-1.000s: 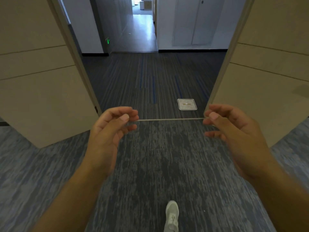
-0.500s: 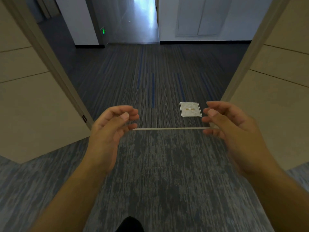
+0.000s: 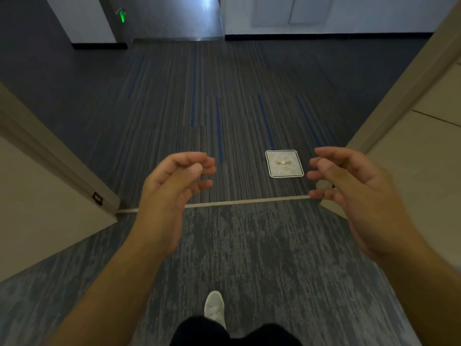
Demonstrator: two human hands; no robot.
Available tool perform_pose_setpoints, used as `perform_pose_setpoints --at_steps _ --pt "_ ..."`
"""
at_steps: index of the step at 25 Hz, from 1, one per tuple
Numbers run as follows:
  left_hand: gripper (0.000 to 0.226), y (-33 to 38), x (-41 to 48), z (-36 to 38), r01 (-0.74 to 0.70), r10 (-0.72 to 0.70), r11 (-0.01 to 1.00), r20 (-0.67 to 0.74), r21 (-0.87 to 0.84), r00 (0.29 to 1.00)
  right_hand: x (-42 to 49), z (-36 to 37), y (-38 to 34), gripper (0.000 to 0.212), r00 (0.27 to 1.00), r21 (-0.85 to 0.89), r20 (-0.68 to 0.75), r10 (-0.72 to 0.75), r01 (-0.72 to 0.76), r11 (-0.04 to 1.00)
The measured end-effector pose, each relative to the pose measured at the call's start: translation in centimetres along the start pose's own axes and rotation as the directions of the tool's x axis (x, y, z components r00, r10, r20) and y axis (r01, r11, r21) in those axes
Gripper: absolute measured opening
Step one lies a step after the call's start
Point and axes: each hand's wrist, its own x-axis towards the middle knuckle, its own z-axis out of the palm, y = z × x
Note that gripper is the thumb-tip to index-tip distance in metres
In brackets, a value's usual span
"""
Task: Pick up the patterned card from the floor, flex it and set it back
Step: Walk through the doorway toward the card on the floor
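Note:
The patterned card (image 3: 284, 163) is a pale square with a white border and a small light dot at its centre. It lies flat on the striped dark carpet just beyond the doorway threshold. My left hand (image 3: 174, 186) is raised in front of me, left of the card, with its fingers curled, apart and holding nothing. My right hand (image 3: 349, 183) hovers just right of the card in the view, also loosely curled and holding nothing. Both hands are well above the floor and touch nothing.
A thin metal threshold strip (image 3: 247, 201) crosses the floor between two beige door panels, one on the left (image 3: 50, 196) and one on the right (image 3: 411, 146). My white shoe (image 3: 214, 308) is on the mottled grey carpet. A corridor with white walls lies ahead.
I have stepped toward the doorway and the view has tilted down, so the card looks larger and nearer. Both hands stay raised, apart and holding nothing.

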Motion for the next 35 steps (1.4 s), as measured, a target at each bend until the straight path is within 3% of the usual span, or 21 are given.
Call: perform_pose_setpoints --at_steps 8,14,21,35 --pt "0.019 -2.9 19.2 4.9 0.095 -0.095 0.995 0.061 0.000 0.994 17.4 -0.6 1.3 0.021 0.994 0.043 -0.103 0.046 -0.041 0.998" --pt "0.019 -9.3 32.3 13.1 0.156 -0.158 0.987 0.067 0.034 0.985 31.6 -5.9 6.3 0.019 0.991 0.066 -0.106 0.083 -0.076 0.995" --pt "0.019 -12.8 45.7 22.0 0.209 -0.209 0.978 0.036 0.023 0.977 47.0 -11.9 7.3 0.017 0.986 0.063 -0.076 0.145 -0.141 0.988" --pt "0.017 -24.1 69.1 28.4 0.331 -0.329 0.944 0.070 -0.013 0.942 71.2 -15.1 14.1 0.017 0.949 -0.054 -0.148 0.278 -0.289 0.956"
